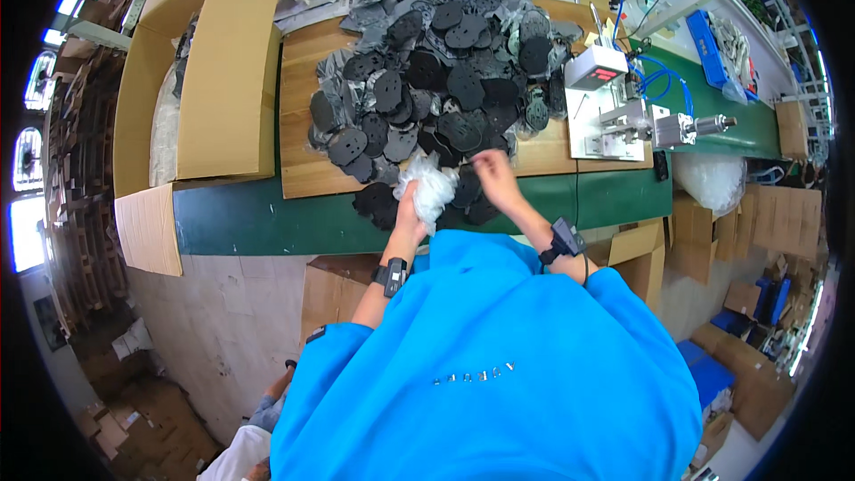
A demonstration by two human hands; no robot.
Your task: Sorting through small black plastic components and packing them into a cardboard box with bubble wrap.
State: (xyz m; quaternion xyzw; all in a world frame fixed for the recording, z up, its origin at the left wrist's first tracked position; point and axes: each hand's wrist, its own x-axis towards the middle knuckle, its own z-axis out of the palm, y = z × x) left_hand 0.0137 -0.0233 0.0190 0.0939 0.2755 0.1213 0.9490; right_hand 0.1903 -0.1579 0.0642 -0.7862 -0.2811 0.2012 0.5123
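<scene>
My left hand (410,212) is closed on a crumpled bunch of clear plastic bags (431,189) at the table's near edge. To its right, my right hand (495,175) is raised apart from the bunch, its fingers curled together toward the pile; whether anything is pinched in them is too small to tell. In front of both hands rises a large heap of round black plates (465,85) with small holes, many wrapped in clear film. A few more black plates (378,203) lie by my left hand, and others sit partly hidden behind the bunch.
Left of the heap stands an open cardboard box (227,80). On the right is a bench machine (614,125) with a display, a metal cylinder and blue air hoses. A wooden board (307,160) covers part of the green table (240,223). Another person (254,436) is at lower left.
</scene>
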